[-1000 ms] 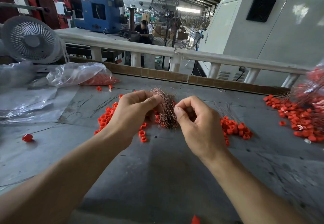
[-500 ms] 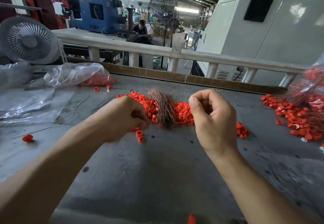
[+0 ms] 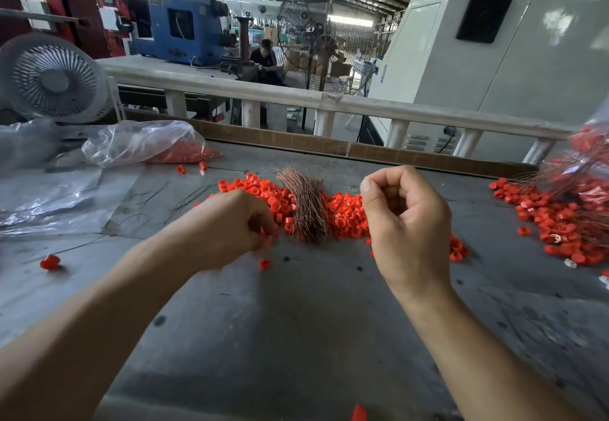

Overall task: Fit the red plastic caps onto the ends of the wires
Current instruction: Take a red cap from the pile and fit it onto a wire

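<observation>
Your left hand (image 3: 230,226): fingers curled down at the near-left edge of the cap pile (image 3: 346,211), tips among the red caps; a bit of red shows at the fingertips, so you pinch a cap there, though the cap itself is mostly hidden. Your right hand (image 3: 407,223): raised just right of the wire bundle (image 3: 304,206), fingers curled in, thumb against the forefinger. Whether a wire is pinched between them cannot be told; it is too fine to see.

Wire bundle: copper-coloured, lying on the grey table (image 3: 296,338), fanned at the far end, gathered at the near end. The cap pile spreads to both sides of it, touching it. One loose cap (image 3: 264,264) sits near, just this side of your left hand.

Well right of the bundle: a second heap of caps (image 3: 560,223) mixed with wires. Well left of the bundle: a stray cap (image 3: 50,262), and farther back a clear plastic bag (image 3: 138,144) holding red caps. Beyond the bundle: a white railing (image 3: 329,101) along the table's far edge; a white fan (image 3: 52,78) far left.
</observation>
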{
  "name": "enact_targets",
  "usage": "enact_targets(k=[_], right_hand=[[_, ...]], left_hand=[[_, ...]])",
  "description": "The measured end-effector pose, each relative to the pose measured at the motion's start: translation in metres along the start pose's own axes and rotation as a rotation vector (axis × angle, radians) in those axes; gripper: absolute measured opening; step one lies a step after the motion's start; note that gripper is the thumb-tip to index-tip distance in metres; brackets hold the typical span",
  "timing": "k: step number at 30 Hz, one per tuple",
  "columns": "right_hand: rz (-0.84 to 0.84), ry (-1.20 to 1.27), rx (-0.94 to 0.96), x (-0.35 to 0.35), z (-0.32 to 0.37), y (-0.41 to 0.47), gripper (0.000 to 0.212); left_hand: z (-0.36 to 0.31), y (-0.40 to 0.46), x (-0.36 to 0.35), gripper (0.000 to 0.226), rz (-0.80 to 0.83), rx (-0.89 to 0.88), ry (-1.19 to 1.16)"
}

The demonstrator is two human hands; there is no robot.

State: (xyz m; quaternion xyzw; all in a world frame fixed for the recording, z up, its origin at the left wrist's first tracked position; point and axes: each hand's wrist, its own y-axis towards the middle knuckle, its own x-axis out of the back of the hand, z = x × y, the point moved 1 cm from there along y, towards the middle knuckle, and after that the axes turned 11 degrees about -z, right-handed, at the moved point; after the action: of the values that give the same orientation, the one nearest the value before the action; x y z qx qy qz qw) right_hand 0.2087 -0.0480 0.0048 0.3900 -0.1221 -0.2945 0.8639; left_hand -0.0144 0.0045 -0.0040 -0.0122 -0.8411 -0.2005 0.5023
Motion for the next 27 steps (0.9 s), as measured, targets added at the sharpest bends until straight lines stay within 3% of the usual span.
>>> enact_targets(k=[3, 6, 10, 17, 27], right_hand=[[0.052, 0.009, 0.005, -0.001, 0.002, -0.001, 0.014], [0.114, 0.018, 0.013, -0.002, 0.006, -0.003, 0.013], [0.167, 0.035, 0.007, -0.003, 0.01, -0.005, 0.011], [0.217, 0.018, 0.009, -0.003, 0.013, -0.006, 0.009], [0.232, 0.01, 0.015, -0.003, 0.015, -0.007, 0.008]], left_hand=[[-0.009, 0.001, 0.001, 0.021, -0.158, 0.061, -0.334], [-0.025, -0.004, 0.004, 0.021, -0.21, 0.096, -0.754], [-0.036, -0.008, 0.005, 0.028, -0.221, 0.073, -1.021], [-0.039, -0.009, 0.005, 0.029, -0.149, 0.063, -1.189], [-0.038, -0.011, 0.005, 0.029, -0.081, 0.043, -1.2]])
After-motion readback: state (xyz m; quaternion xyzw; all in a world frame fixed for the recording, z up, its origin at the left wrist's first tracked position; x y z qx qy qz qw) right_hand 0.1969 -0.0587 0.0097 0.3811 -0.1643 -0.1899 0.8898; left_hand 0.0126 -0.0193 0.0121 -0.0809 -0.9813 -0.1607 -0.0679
